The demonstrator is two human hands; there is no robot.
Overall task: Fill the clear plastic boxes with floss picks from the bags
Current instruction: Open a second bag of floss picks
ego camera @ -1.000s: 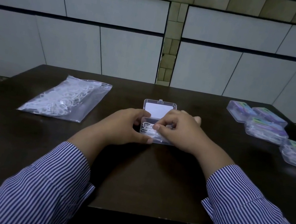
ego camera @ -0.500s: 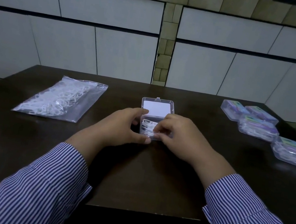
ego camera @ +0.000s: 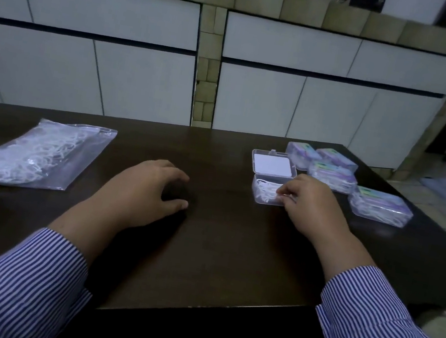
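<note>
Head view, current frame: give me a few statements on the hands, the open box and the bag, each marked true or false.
1. The right hand grips the open clear plastic box. True.
2. The box's lid is closed. False: the lid stands open, hinged back toward the far side.
3. The left hand holds the bag of floss picks. False: it holds nothing and sits apart from the bag, fingers loosely curled over the table.
4. Four closed boxes with purple labels lie right of the open box. True.
5. The open box is empty. False: white floss picks lie in its base.
</note>
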